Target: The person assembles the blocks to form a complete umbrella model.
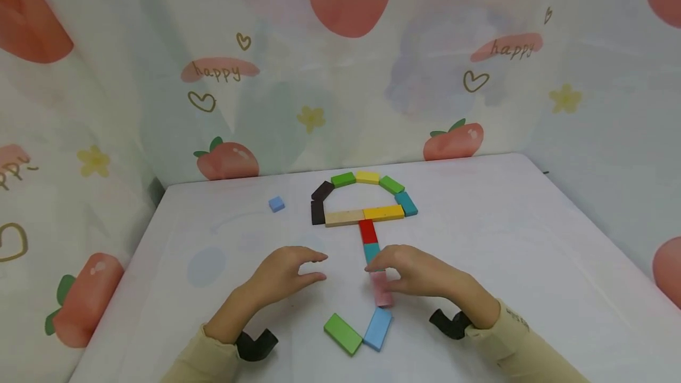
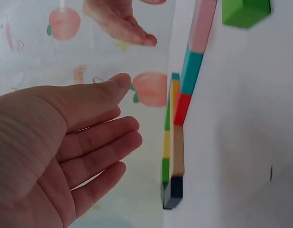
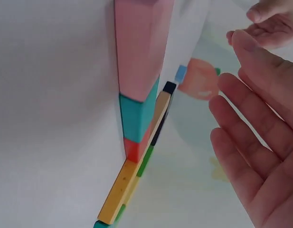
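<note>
My left hand (image 1: 282,275) hovers over the table left of the line of blocks, its thumb and fingers apart and holding nothing. My right hand (image 1: 420,272) is above the line, overlapping the teal block (image 1: 370,250) and pink block (image 1: 380,292) in the head view. In the right wrist view its fingers (image 3: 246,114) are relaxed, with nothing between them. A red block (image 1: 367,231) heads this line. At its near end a light blue block (image 1: 378,330) slants to the left and meets a green block (image 1: 343,334) at one corner.
A half-ring of green, yellow, teal and dark blocks stands at the back, closed by a wooden block (image 1: 344,218) and a yellow-orange block (image 1: 384,213). A small blue block (image 1: 276,204) lies apart to the left. Patterned cloth (image 1: 340,93) hangs behind the white table (image 1: 479,211).
</note>
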The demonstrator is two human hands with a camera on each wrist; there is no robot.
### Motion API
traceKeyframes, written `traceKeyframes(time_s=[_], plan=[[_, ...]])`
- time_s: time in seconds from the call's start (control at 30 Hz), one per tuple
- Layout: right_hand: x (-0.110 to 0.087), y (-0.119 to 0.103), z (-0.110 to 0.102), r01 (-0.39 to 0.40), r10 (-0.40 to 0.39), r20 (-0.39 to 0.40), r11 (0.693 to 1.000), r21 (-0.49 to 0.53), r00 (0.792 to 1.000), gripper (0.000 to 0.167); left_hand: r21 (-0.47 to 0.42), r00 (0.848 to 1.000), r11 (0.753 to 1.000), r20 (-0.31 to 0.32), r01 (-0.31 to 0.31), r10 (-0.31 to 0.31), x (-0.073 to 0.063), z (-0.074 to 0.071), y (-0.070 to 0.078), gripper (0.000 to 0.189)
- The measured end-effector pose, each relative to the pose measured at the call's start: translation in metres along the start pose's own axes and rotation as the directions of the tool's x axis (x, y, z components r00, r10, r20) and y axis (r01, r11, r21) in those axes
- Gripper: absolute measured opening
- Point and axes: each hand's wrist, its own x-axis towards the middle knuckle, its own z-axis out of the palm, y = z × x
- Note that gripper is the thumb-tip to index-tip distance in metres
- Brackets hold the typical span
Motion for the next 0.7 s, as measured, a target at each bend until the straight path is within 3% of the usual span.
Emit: traceKeyframes(time_s=[0.13, 0.37, 0.53, 0.7], plan=[[0.003, 0.009, -0.002, -0.007, 0.007, -0.042, 1.0, 0.002, 0.999, 0.031, -0.007, 0.998, 0.999, -0.052, 0.036, -0.036, 0.004, -0.002, -0.017, 0.034], [0.007, 0.028, -0.002, -0.012, 0.014, -0.073, 1.0, 0.029, 0.997, 0.035, -0.022, 0.977, 0.98, -0.075, 0.196, -0.198, 0.011, -0.004, -0.04, 0.038], [0.01, 0.041, -0.001, -0.044, 0.048, -0.104, 0.998, 0.04, 0.993, 0.036, -0.062, 0.933, 0.937, -0.09, 0.343, -0.348, 0.019, -0.005, -0.065, 0.043], [0.015, 0.047, 0.001, -0.06, 0.065, -0.104, 0.997, 0.053, 0.992, 0.037, -0.104, 0.892, 0.901, -0.134, 0.42, -0.431, 0.026, -0.007, -0.093, 0.049]])
